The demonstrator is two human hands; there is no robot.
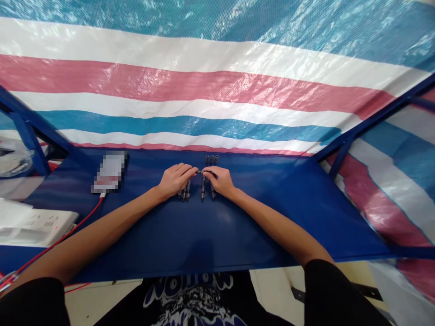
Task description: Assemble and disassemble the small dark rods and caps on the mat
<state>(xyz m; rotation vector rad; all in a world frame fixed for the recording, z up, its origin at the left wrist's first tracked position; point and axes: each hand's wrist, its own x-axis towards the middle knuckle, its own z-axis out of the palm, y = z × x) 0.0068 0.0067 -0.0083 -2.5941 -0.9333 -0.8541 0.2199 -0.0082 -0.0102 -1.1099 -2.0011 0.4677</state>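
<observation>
Both my hands meet over the blue shelf, fingers pinched from either side on one short dark pen-like piece (199,171). My left hand (176,180) is closed on its left end. Closed on the right end is my right hand (220,179). Under my left hand, several slim dark pen-like rods (186,194) lie side by side, partly covered. Another dark rod (203,192) lies between the hands, and one more (213,194) shows below my right fingers. Three small dark pieces with ring-like ends (212,158) stand in a row just beyond my right hand. Finer details are too small to make out.
A phone (110,172) lies to the left with a red cable (86,218) plugged in. A white power strip (41,226) sits at the far left. Striped plastic sheeting (204,86) hangs behind the blue shelf (163,244), and blue metal braces (370,115) flank it.
</observation>
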